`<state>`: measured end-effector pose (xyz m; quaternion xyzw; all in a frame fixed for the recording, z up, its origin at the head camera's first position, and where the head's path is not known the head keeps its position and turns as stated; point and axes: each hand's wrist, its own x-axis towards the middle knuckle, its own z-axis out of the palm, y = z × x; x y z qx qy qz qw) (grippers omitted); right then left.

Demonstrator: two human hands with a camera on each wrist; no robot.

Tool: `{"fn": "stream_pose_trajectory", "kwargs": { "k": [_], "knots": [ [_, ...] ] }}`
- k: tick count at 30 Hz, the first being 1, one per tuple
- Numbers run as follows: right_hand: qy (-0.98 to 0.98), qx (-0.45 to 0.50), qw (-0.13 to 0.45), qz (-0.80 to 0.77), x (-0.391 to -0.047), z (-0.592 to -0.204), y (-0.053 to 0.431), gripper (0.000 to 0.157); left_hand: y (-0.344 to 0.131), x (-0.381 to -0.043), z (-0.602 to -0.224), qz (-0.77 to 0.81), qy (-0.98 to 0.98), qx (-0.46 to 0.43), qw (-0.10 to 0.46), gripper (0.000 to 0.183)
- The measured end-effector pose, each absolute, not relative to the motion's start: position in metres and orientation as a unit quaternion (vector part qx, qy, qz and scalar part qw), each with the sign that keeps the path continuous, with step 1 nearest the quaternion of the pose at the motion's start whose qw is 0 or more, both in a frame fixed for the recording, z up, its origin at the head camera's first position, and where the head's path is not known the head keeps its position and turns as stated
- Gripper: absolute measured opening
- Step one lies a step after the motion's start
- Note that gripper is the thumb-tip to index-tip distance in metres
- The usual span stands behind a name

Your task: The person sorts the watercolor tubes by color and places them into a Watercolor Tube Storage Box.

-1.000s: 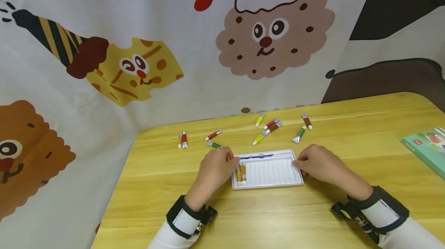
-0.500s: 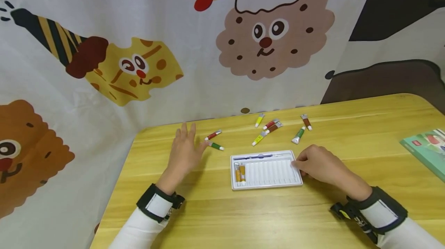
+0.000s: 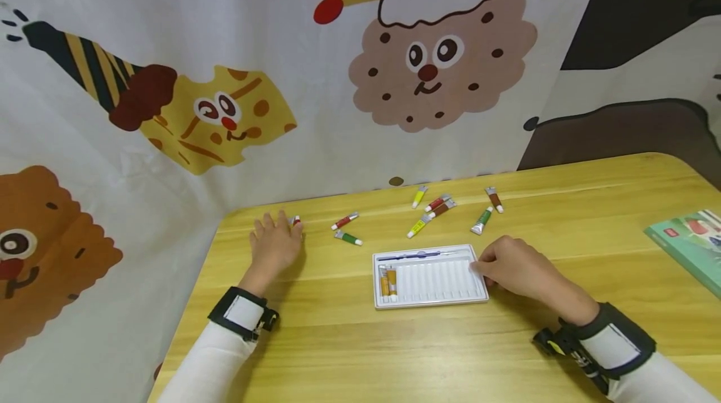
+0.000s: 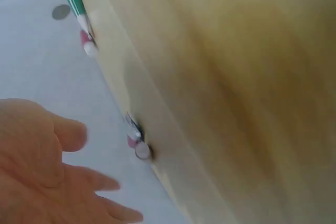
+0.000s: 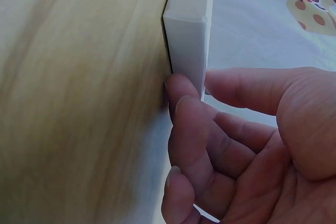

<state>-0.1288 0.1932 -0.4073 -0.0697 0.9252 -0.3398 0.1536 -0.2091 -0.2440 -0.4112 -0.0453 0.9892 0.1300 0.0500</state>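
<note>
A white plastic paint tray (image 3: pixel 445 295) lies on the table, with two ochre paint tubes (image 3: pixel 392 283) in its leftmost slots and a blue paintbrush (image 3: pixel 411 256) along its back groove. My right hand (image 3: pixel 515 268) pinches the tray's right end between thumb and fingers; the right wrist view shows the tray's side wall (image 5: pixel 188 43) in that grip. At the table's far left, my left hand (image 3: pixel 275 245) hovers with fingers spread, holding nothing. Just beyond its thumb a red paint tube (image 3: pixel 297 221) peeks out, partly hidden. In the left wrist view, tube ends (image 4: pixel 139 142) lie ahead of the fingers.
Behind the tray lie a red tube (image 3: pixel 345 221), a green tube (image 3: pixel 348 238) and several more, among them a yellow tube (image 3: pixel 419 226), another green tube (image 3: pixel 482 220) and a brown tube (image 3: pixel 494 199). A green box (image 3: pixel 690 243) sits at the right edge. A printed curtain (image 3: pixel 315 159) hangs behind.
My left hand has left the tray's left end and travelled left and away to the red tube at the far left. My right hand has kept its hold on the tray.
</note>
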Motion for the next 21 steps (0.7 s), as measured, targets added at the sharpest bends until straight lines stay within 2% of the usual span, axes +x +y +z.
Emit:
{"fn": "stream_pose_trajectory", "kwargs": {
  "k": [5,10,15,21],
  "knots": [
    [0.926,-0.071,0.15,-0.339,-0.129,-0.407,0.193,0.02,-0.247,-0.212,-0.408,0.103,0.992,-0.057,0.054,0.056],
    [0.927,-0.07,0.151,-0.336,-0.128,-0.406,0.192,0.021,-0.249,-0.215,-0.408,0.087,0.994,-0.062,0.033,0.043],
    [0.929,-0.066,0.151,-0.333,-0.128,-0.406,0.192,0.021,-0.252,-0.219,-0.409,0.107,0.993,-0.054,0.004,0.032],
    [0.928,-0.066,0.153,-0.333,-0.128,-0.406,0.192,0.021,-0.254,-0.224,-0.408,0.155,0.986,-0.054,0.008,0.013]
  ]
}}
